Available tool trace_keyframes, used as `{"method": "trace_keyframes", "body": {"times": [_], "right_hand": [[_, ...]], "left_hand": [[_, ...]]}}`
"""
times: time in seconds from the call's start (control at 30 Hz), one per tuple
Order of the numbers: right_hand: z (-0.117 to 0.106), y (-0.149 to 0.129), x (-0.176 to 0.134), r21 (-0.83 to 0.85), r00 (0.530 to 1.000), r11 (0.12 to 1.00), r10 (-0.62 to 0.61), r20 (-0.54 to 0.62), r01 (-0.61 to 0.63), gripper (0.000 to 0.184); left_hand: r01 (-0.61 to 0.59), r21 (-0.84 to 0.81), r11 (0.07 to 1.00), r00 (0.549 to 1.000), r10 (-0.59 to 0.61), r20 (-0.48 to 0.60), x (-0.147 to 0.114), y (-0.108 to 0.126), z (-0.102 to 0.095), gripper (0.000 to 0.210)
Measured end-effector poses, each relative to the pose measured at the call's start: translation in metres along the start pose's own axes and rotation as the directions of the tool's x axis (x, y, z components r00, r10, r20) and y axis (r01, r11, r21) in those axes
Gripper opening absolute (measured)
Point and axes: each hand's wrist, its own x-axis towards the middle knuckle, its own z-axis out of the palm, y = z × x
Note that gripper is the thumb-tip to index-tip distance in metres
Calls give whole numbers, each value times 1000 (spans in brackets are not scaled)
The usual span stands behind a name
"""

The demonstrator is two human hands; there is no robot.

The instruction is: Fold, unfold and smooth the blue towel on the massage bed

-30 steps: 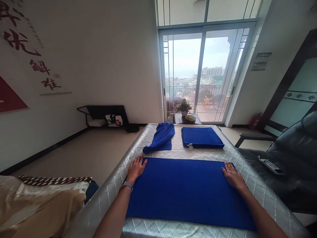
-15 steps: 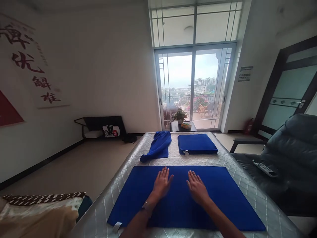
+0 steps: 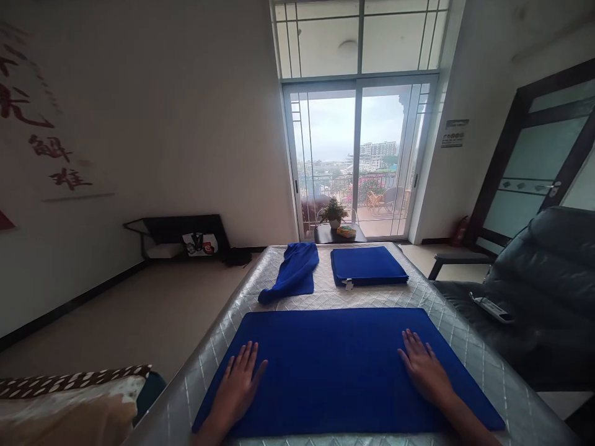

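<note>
A blue cloth (image 3: pixel 325 371) lies spread flat, its long side across the near end of a silvery quilted mattress (image 3: pixel 297 301). My left hand (image 3: pixel 239 381) rests palm down near the cloth's left edge, fingers extended and a little apart. Close to the right edge, my right hand (image 3: pixel 425 368) lies flat on the same cloth with its fingers stretched out. Neither hand holds anything. Beyond the cloth, a crumpled blue cloth (image 3: pixel 292 272) sits at the left, and a neat stack of folded blue cloths (image 3: pixel 368 266) with a white tag sits at the right.
A dark armchair (image 3: pixel 548 310) with a remote control (image 3: pixel 491 308) on its seat stands to the right. Bedding or cushions (image 3: pixel 69 402) are at the lower left. A potted plant (image 3: pixel 333 214) stands on a small chair before the glass sliding door (image 3: pixel 325 136).
My hands have moved apart from the middle of the spread cloth, the left toward its left edge and the right toward its right edge. The view has shifted slightly.
</note>
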Motion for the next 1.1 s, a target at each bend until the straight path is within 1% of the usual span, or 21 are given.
{"method": "trace_keyframes", "body": {"times": [0.07,0.13,0.2,0.27,0.33,0.37,0.4,0.43,0.5,0.57,0.6,0.63,0.67,0.7,0.73,0.8,0.9,0.97,1.0,1.03,1.1], "right_hand": [[7,49,-6,-58,998,997,51,-30,-53,66],[8,84,-11,-91,991,987,132,-17,-133,68],[4,99,-14,-116,980,973,198,-14,-198,70],[-5,90,-17,-132,976,968,206,-67,-213,69],[-16,56,-20,-122,980,979,146,-133,-163,65],[-21,31,-22,-102,983,988,101,-155,-117,64],[-25,1,-25,-72,989,997,29,-142,-40,63],[-28,-31,-27,-34,993,999,-38,-109,34,63],[-30,-95,-33,58,984,983,-172,-47,175,62],[-30,-146,-37,131,959,952,-283,21,278,62],[-29,-163,-39,158,944,936,-327,48,316,62],[-28,-174,-40,178,932,924,-356,72,340,61],[-27,-179,-41,191,924,918,-371,93,349,61],[-26,-177,-42,197,923,918,-370,109,345,62],[-26,-170,-43,195,927,924,-355,118,329,63],[-23,-141,-45,175,948,946,-296,118,273,67],[-12,-69,-52,112,986,981,-165,40,159,68],[-1,-12,-57,65,998,997,-49,-41,51,69],[5,16,-61,52,997,999,-3,-76,7,70],[10,41,-64,46,994,998,41,-97,-36,70],[17,80,-69,59,987,992,119,-110,-113,73]], "left_hand": [[41,13,999,999,-40,-27,-17,-39,5,67],[32,2,999,999,-32,-39,-29,-63,7,64],[14,-22,1000,999,-15,-45,-32,-72,4,62],[56,-45,997,997,-58,-53,-27,-64,-2,66],[119,-75,990,990,-125,-73,-17,-37,-9,72],[129,-99,987,987,-137,-81,-12,-15,-12,74],[112,-125,986,989,-123,-86,-7,11,-15,75],[61,-158,985,994,-74,-76,-4,41,-18,73],[-113,-216,970,994,108,-33,-1,105,-23,69],[-281,-247,927,957,291,4,-1,163,-29,67],[-327,-254,910,938,345,28,-2,185,-32,67],[-356,-261,897,922,382,56,-4,200,-35,67],[-367,-266,891,912,401,86,-5,208,-38,68],[-366,-269,891,906,407,116,-6,209,-40,69],[-354,-267,896,905,400,143,-8,203,-42,70],[-307,-246,919,918,354,180,-13,174,-43,72],[-166,-164,972,965,195,178,-28,100,-33,73],[-26,-68,997,989,36,142,-43,43,-21,75],[27,-18,999,995,-26,93,-50,17,-14,75],[48,23,999,998,-49,44,-57,-6,-7,71],[12,73,997,999,-10,-38,-70,-40,4,65]]}}
